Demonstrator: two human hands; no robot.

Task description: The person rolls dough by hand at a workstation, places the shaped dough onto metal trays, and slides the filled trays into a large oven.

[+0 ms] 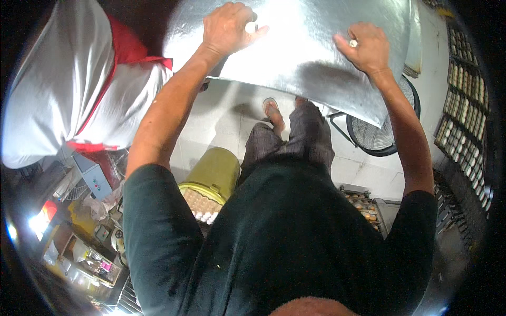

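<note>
Over the metal table (284, 60) at the far side, the left hand (223, 29) is curled around a pale lump (251, 27), the right hand (371, 50) around a smaller pale lump (353, 43), both probably light, soft, best cupped gently.

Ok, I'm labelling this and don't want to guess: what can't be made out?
In the head view:
Left pale piece: the left hand covers part of it, hiding its full shape.
Right pale piece: partly covered by the right hand; what shows is too small to identify.
Metal surface: far end cut off by the picture's top edge.
Fan: partly hidden by the metal surface.
</note>
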